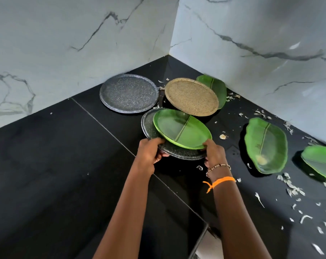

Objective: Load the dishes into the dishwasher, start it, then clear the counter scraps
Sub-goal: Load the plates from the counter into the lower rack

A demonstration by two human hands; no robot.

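A green leaf-shaped plate lies on a dark speckled round plate, and both are tilted just above the black counter. My left hand grips the speckled plate's near left rim. My right hand grips the near right edge of the pair. Behind them sit a grey speckled plate, a tan plate and a green leaf plate partly hidden under the tan one. Two more green leaf plates lie at the right.
Pale vegetable scraps are strewn over the right side of the counter and around the plates. Marble walls meet in a corner behind the dishes. The counter's front edge shows at the bottom.
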